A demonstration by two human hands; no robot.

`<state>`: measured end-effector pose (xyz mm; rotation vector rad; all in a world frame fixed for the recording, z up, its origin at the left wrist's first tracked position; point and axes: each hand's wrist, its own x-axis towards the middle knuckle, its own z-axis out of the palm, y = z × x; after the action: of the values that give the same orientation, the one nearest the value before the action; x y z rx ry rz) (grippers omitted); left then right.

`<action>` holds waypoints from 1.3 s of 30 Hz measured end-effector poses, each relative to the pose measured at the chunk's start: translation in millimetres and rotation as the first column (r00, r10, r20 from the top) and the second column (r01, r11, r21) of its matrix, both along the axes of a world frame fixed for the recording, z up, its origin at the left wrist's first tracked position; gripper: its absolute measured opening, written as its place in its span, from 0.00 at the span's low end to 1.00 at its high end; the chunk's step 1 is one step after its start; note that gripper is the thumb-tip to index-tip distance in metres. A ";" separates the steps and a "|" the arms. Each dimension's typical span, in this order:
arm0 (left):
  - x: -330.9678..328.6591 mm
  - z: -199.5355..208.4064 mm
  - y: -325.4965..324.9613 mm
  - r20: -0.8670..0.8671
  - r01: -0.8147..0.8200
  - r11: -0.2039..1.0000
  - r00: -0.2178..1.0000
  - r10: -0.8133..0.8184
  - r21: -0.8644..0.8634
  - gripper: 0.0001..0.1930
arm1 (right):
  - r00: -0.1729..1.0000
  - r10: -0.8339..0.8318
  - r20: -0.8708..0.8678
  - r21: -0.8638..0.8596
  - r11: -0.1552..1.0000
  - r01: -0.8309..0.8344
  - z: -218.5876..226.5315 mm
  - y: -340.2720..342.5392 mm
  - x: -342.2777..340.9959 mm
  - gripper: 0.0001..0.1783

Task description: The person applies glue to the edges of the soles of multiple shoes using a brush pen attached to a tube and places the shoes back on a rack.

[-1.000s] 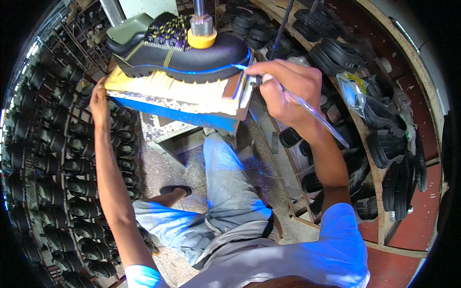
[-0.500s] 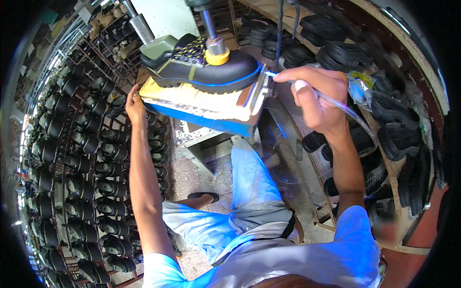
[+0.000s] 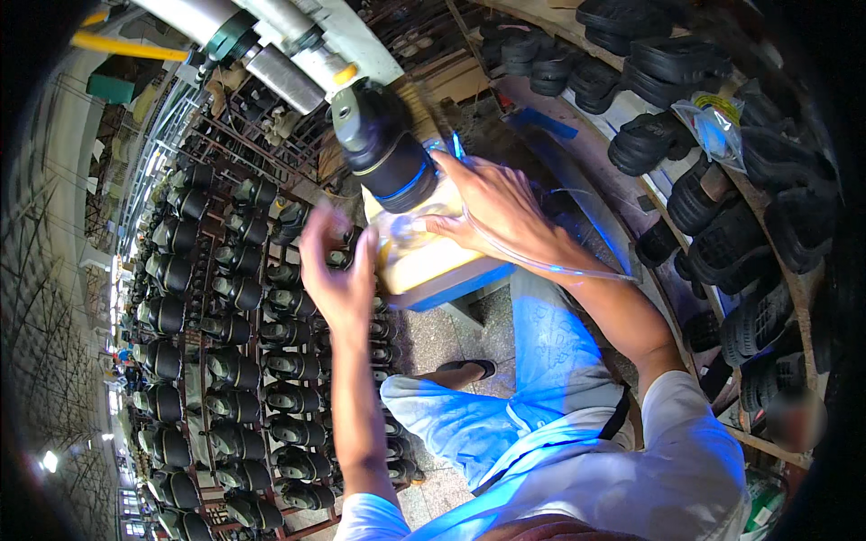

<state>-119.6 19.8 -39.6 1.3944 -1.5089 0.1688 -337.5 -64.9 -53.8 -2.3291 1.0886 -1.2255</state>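
A black safety shoe with a grey collar and a dark sole stands on a pale padded platform with a blue edge. One rounded end of the shoe points toward me, and a blue glow runs along its sole line. At its right side is my right hand, the index finger against the shoe and the thumb apart above the pad. A thin clear tube runs from that hand along the forearm; its gripped end is mostly hidden. To the left of the platform, my left hand is empty, fingers apart and motion-blurred.
Metal press cylinders and a yellow-tipped rod hang above the shoe. Racks of black shoes fill the left side. Stacked black soles and a clear plastic bag lie on shelves at the right.
The yellow-tipped rod has lifted off the shoe. The shoe has turned from lying crosswise to pointing toward me. My left hand has come off the platform's edge; my right hand has moved onto the shoe.
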 end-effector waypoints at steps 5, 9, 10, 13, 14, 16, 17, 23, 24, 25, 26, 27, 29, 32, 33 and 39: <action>38.9 77.7 -114.8 0.028 0.334 0.869 0.929 -0.369 0.366 0.55 | 0.997 -0.016 -0.070 0.130 0.991 0.025 15.6 -39.3 3.8 0.47; 27.3 109.3 -136.1 -0.111 0.405 0.727 0.902 -0.418 0.554 0.49 | 0.979 0.189 0.081 0.098 0.976 -0.196 15.5 -82.0 -3.7 0.46; 20.4 105.5 -135.0 -0.159 0.413 0.750 0.907 -0.391 0.517 0.48 | 0.949 0.285 0.135 0.089 0.950 -0.298 16.8 -94.0 -8.4 0.46; 13.6 93.2 -125.2 -0.084 0.323 0.881 0.946 -0.314 0.345 0.42 | 0.902 0.405 0.148 0.191 0.884 -0.428 10.7 -115.9 -11.2 0.42; 9.9 93.5 -114.7 0.065 0.252 0.939 0.960 -0.274 0.235 0.40 | 0.900 0.406 0.158 0.171 0.887 -0.429 15.0 -117.9 -11.4 0.41; -9.6 90.3 -99.2 0.270 0.105 0.994 0.956 -0.112 0.041 0.42 | 0.908 0.400 0.126 0.254 0.871 -0.420 18.2 -115.5 -20.0 0.45; -13.6 94.5 -82.0 0.215 0.077 0.996 0.974 -0.066 -0.045 0.44 | 0.937 0.332 0.105 0.131 0.930 -0.345 16.8 -110.6 -13.7 0.46; 51.1 70.2 -7.0 -0.477 0.334 0.929 0.798 -0.368 -0.159 0.50 | 0.983 0.176 0.044 0.236 0.955 -0.182 25.0 -86.4 -1.4 0.50; 70.8 43.4 -1.0 -0.562 0.388 0.896 0.702 -0.439 -0.215 0.50 | 0.984 0.169 0.053 0.201 0.964 -0.176 15.4 -92.5 1.3 0.49; 74.5 22.5 12.2 -0.694 0.362 0.900 0.583 -0.423 -0.244 0.50 | 0.979 0.180 0.099 0.233 0.952 -0.198 15.2 -90.3 1.2 0.48; 71.9 2.0 23.0 -0.798 0.339 0.900 0.441 -0.410 -0.275 0.49 | 0.983 0.146 0.115 0.222 0.960 -0.169 10.2 -92.1 -2.6 0.47; 73.7 -19.3 32.1 -0.783 0.389 0.863 0.402 -0.474 -0.322 0.49 | 0.990 0.126 0.065 0.256 0.956 -0.139 10.4 -95.4 -7.1 0.45; 82.5 -58.2 49.7 -0.759 0.387 0.827 0.360 -0.543 -0.408 0.49 | 0.981 0.142 0.129 0.275 0.946 -0.173 15.3 -83.0 -9.0 0.40; 93.0 -86.5 92.1 -0.776 0.392 0.826 0.331 -0.537 -0.404 0.51 | 0.992 0.122 0.028 0.242 0.962 -0.125 17.5 -76.9 0.8 0.37; 101.9 -101.7 104.8 -0.802 0.403 0.831 0.301 -0.517 -0.384 0.53 | 0.993 0.118 0.025 0.251 0.961 -0.120 19.2 -73.4 2.7 0.37; 121.9 -147.8 127.3 -0.811 0.373 0.872 0.369 -0.454 -0.318 0.18 | 0.990 0.121 0.067 0.276 0.952 -0.135 17.2 -75.7 -0.4 0.35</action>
<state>2.3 147.2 -187.4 0.7282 -0.8690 -0.7278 -337.9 -140.5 -36.7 -2.1075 1.0047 -1.0045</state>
